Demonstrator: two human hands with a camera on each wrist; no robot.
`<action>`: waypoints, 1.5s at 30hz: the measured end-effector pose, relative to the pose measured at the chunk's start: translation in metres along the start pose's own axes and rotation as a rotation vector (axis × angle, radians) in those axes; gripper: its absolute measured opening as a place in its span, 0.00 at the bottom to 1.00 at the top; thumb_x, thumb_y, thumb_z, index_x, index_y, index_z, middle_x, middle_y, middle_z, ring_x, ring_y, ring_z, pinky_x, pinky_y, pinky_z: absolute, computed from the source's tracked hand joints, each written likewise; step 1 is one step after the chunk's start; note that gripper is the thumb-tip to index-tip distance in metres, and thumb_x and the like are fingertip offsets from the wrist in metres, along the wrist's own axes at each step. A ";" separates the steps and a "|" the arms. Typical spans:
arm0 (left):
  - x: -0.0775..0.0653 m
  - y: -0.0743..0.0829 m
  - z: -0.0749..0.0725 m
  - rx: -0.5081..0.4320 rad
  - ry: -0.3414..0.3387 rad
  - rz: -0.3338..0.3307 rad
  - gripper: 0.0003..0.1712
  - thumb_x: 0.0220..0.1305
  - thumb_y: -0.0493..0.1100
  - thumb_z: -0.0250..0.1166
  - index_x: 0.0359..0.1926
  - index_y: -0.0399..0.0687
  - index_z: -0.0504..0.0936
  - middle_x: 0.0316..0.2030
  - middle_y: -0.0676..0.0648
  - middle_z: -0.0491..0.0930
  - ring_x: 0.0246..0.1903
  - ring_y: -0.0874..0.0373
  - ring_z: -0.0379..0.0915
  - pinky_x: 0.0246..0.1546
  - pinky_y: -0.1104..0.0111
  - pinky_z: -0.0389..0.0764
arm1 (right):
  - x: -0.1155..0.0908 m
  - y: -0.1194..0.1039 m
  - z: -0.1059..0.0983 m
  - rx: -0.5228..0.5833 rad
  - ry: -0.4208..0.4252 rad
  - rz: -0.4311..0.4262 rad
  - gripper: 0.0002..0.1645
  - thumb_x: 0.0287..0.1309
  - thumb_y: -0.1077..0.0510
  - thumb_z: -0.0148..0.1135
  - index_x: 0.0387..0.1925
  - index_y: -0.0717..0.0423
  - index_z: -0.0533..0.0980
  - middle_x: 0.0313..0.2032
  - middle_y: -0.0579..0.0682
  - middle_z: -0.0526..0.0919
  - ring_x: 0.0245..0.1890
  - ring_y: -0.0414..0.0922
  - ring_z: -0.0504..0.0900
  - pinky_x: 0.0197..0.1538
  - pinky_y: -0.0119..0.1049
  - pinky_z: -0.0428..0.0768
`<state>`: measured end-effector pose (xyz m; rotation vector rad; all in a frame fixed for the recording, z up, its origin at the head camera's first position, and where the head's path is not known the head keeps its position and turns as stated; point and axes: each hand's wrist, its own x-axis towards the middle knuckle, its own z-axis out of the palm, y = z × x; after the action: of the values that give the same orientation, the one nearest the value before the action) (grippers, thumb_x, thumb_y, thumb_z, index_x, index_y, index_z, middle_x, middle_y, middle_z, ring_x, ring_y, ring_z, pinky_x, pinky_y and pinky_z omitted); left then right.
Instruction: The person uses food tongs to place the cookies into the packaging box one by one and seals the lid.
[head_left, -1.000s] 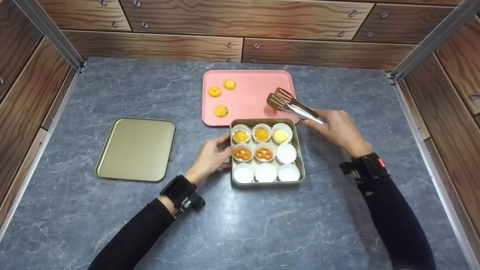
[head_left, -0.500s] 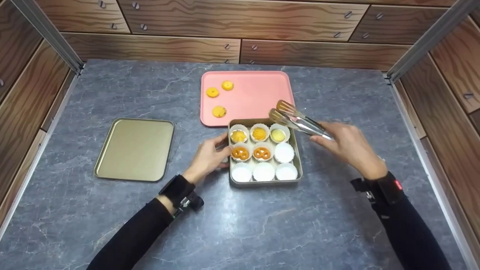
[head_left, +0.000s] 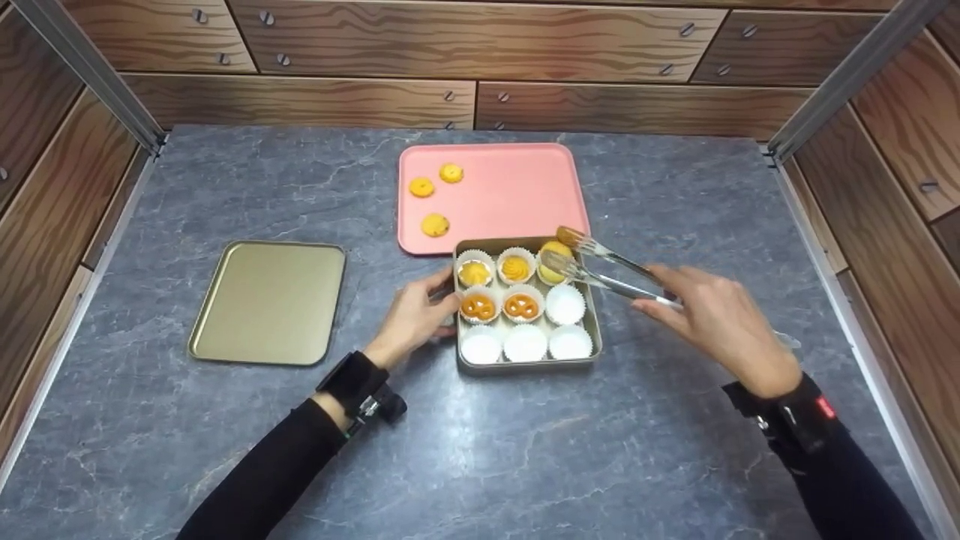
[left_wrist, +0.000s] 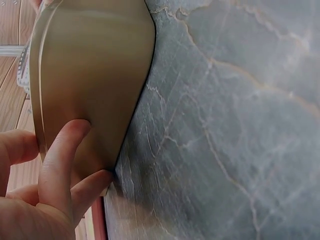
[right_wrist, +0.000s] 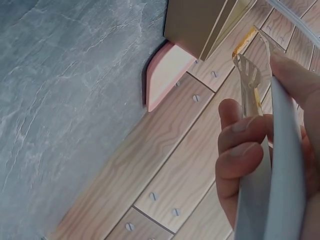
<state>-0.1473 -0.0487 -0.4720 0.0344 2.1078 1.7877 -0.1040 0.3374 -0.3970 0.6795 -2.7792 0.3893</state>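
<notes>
Gold box (head_left: 529, 365), L side: blocked by L hand (head_left: 420, 315), fingers on wall.
Box, far R corner: blocked by tongs (head_left: 626, 288) in R hand (head_left: 712, 319), reaching over rim.
Box, near side: room on counter (head_left: 480, 450) btwn the arms (head_left: 262, 472).
Pink tray (head_left: 517, 187): R half passable; 3 pastries (head_left: 435, 225) obstruct L; box overlaps near edge.
Flat gold tray (head_left: 270, 304) to pink tray: passable strip.
Far edge: wood-grain panels (head_left: 420, 41) stop reach.
</notes>
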 end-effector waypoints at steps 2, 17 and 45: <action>0.000 0.000 0.000 -0.005 0.000 -0.005 0.38 0.74 0.39 0.63 0.79 0.46 0.59 0.74 0.36 0.65 0.51 0.46 0.84 0.38 0.62 0.92 | -0.004 -0.002 -0.003 -0.016 -0.011 0.003 0.31 0.60 0.48 0.75 0.61 0.57 0.80 0.29 0.52 0.83 0.21 0.44 0.77 0.20 0.42 0.81; 0.001 0.004 -0.001 -0.001 -0.004 -0.018 0.38 0.74 0.41 0.64 0.79 0.47 0.60 0.74 0.36 0.65 0.46 0.47 0.86 0.37 0.60 0.92 | -0.023 -0.009 -0.017 -0.165 0.008 -0.152 0.35 0.53 0.46 0.78 0.58 0.61 0.81 0.32 0.53 0.83 0.16 0.40 0.73 0.13 0.35 0.75; -0.001 0.001 -0.002 0.026 -0.011 -0.020 0.38 0.74 0.41 0.63 0.79 0.46 0.59 0.72 0.34 0.68 0.42 0.47 0.87 0.35 0.59 0.92 | -0.005 -0.038 -0.026 -0.411 -0.007 -0.306 0.32 0.47 0.44 0.81 0.40 0.64 0.75 0.23 0.52 0.73 0.13 0.45 0.67 0.08 0.37 0.69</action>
<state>-0.1470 -0.0508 -0.4708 0.0301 2.1160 1.7449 -0.0771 0.3155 -0.3664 0.9714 -2.5781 -0.2383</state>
